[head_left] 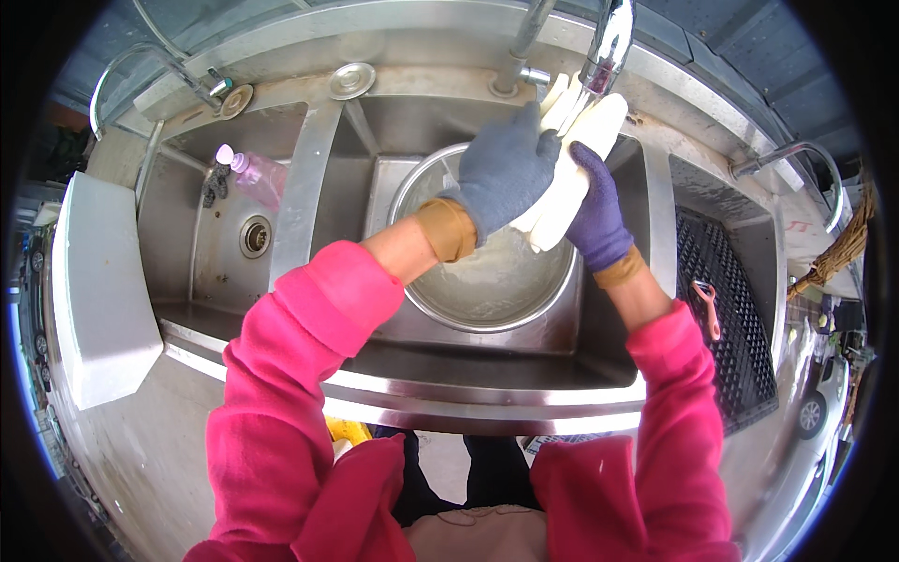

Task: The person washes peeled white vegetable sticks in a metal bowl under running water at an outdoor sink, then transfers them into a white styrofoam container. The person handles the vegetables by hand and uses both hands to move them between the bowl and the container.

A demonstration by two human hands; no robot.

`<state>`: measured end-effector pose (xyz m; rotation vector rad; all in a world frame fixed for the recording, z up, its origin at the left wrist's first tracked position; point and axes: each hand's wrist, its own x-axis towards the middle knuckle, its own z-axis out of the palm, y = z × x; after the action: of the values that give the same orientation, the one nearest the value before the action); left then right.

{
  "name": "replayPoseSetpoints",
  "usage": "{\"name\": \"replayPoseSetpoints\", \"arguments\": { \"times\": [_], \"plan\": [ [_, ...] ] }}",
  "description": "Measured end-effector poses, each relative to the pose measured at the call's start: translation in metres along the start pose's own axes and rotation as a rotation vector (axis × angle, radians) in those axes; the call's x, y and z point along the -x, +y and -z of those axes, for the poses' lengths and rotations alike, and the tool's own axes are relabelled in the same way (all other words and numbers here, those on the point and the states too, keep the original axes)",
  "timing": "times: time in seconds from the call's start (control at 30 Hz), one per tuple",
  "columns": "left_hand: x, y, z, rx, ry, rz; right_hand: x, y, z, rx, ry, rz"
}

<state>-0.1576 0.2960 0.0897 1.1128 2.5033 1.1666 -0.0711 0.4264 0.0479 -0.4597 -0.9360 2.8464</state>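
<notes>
Under the running tap (pixel 609 47), a bunch of long, pale white peeled vegetables (pixel 599 131) is held tilted; their exact kind I cannot tell. My left hand (pixel 506 173), in a grey-blue glove with a tan cuff, is closed against their left side. On their right side grips my right hand (pixel 599 211), in a purple glove, with its thumb lying across them. Below both hands stands a round steel basin (pixel 487 328) with cloudy water in it, partly hidden by my left hand and the vegetables.
The basin sits in the middle sink (pixel 375 328). In the left sink are a pink bottle (pixel 257 178), a dark scrubber (pixel 216 184) and a drain (pixel 255 237). A peeler (pixel 707 309) lies on a black mat (pixel 726 361) at right. A white foam box (pixel 103 290) stands far left.
</notes>
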Motion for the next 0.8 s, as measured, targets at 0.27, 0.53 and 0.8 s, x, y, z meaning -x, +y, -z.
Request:
{"name": "replayPoseSetpoints", "arguments": {
  "times": [0.27,0.53,0.8],
  "plan": [
    [0.061,-0.053,-0.033,0.496,-0.289,0.446,0.054,0.048,-0.003,0.081,0.215,-0.308],
    [0.136,-0.042,0.04,0.146,-0.018,0.376,0.069,0.09,-0.084,0.086,0.088,-0.44],
    [0.198,-0.044,0.281,0.072,0.43,0.31,0.034,0.149,-0.316,0.231,-0.273,-0.384]
  ]
}}
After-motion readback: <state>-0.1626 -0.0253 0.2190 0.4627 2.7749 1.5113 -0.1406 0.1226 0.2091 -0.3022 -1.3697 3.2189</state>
